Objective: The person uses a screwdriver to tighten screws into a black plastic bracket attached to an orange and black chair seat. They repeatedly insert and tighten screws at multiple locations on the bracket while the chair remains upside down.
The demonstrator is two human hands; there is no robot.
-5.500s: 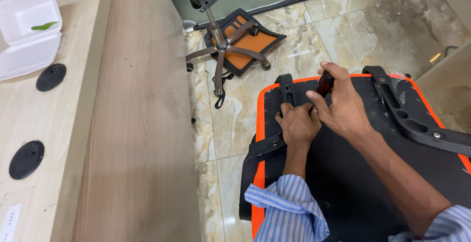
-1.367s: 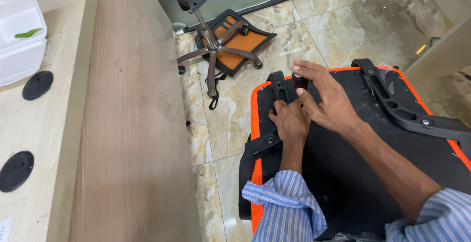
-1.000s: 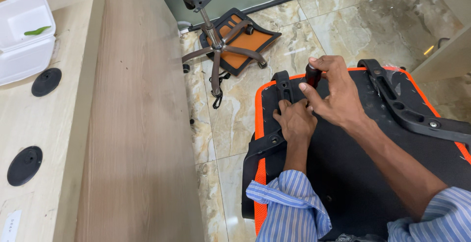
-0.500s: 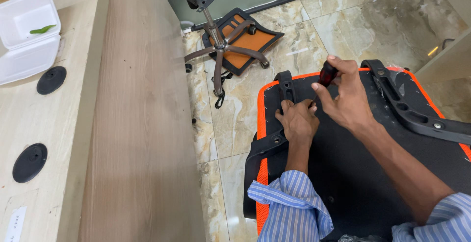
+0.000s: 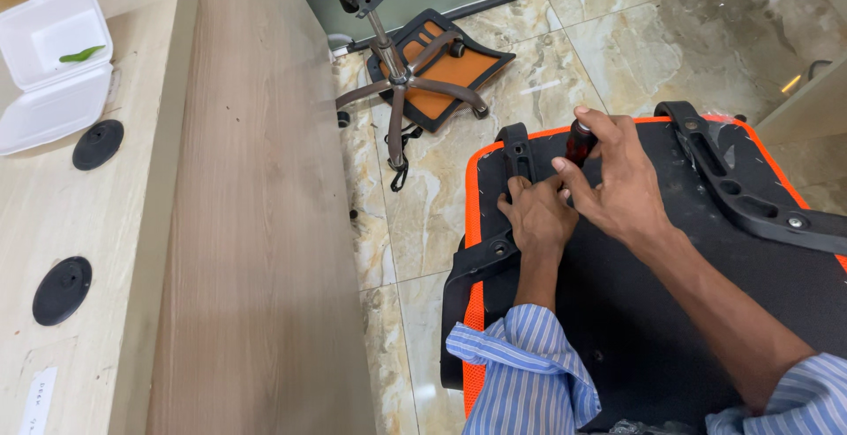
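Observation:
An upturned chair seat (image 5: 635, 311), black with an orange rim, lies in front of me. My right hand (image 5: 618, 179) grips the dark red handle of a screwdriver (image 5: 580, 141), held upright over the seat's near-left area. My left hand (image 5: 536, 216) presses flat on the seat just beside the tool's tip, next to a black armrest bracket (image 5: 516, 154). The tip itself is hidden by my fingers. A second black bracket (image 5: 750, 192) runs along the seat's right side.
A wooden desk side panel (image 5: 256, 223) stands at the left, with a desk top (image 5: 53, 223) bearing an open white foam box (image 5: 51, 64) and round black grommets. Another chair base with an orange seat (image 5: 415, 69) lies tipped on the marble floor (image 5: 706, 38).
My right hand has lifted and shifted slightly with the screwdriver, turning it. My left hand stays pressed on the seat beside it.

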